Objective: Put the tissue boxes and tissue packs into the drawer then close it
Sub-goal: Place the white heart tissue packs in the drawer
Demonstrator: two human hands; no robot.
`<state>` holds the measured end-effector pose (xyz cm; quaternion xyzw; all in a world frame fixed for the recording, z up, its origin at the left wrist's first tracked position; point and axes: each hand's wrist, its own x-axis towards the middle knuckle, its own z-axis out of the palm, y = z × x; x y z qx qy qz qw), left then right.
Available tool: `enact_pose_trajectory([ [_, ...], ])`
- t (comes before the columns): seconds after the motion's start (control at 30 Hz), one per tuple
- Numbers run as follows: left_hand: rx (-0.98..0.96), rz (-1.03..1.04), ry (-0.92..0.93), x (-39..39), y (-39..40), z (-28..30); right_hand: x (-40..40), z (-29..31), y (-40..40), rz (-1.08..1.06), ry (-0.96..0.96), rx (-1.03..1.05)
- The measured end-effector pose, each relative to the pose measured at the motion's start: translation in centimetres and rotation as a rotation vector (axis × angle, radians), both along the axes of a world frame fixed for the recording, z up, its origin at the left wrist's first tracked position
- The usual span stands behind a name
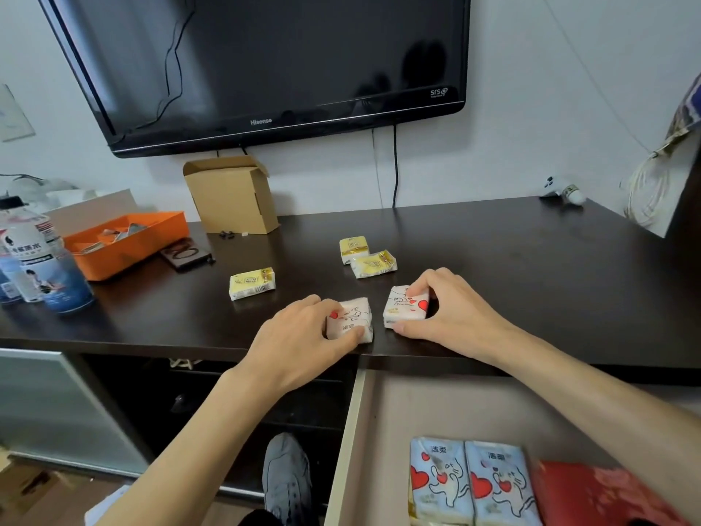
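Observation:
Two small white tissue packs with red hearts lie near the front edge of the dark table (pixel 512 267). My left hand (pixel 299 339) grips the left white pack (pixel 352 317). My right hand (pixel 451 313) grips the right white pack (pixel 402 305). Three yellow tissue packs lie farther back: one on the left (pixel 251 283), two touching each other at the middle (pixel 354 248) (pixel 373 264). Below the table the drawer (pixel 347 442) stands pulled out. It holds two blue heart-print tissue packs (pixel 440 480) (pixel 500 484) and a red tissue box (pixel 599 495), partly hidden by my right forearm.
An orange tray (pixel 132 244), an open cardboard box (pixel 231 195) and water bottles (pixel 41 260) stand at the back left. A black television (pixel 265 70) hangs on the wall above. A dark case (pixel 186 254) lies by the tray. My shoe (pixel 286 476) shows below.

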<state>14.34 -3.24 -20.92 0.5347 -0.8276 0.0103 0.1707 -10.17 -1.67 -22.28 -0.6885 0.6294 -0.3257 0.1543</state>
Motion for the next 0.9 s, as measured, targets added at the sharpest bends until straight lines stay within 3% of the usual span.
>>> enact_pose_trajectory([
  [0.1,-0.056,-0.008,0.075,0.8,-0.4,-0.1,0.0,0.0,0.1,0.018,-0.016,-0.007],
  [0.27,0.094,-0.110,0.074,0.3,-0.4,-1.2,0.1,0.3,0.2,0.052,-0.027,0.001],
  [0.5,-0.085,0.047,0.053,-1.4,-0.2,-0.5,0.1,0.5,0.5,0.050,-0.026,0.006],
  [0.63,0.014,-0.053,0.121,-1.7,-0.2,-0.2,0.2,0.5,0.5,0.049,-0.032,0.014],
  [0.8,-0.114,-0.042,0.198,-1.6,-0.1,-0.1,0.1,0.5,0.4,0.050,-0.044,0.033],
  [0.9,0.013,-0.006,0.258,-1.8,-0.3,0.0,0.0,0.5,0.4,0.060,-0.040,0.057],
])
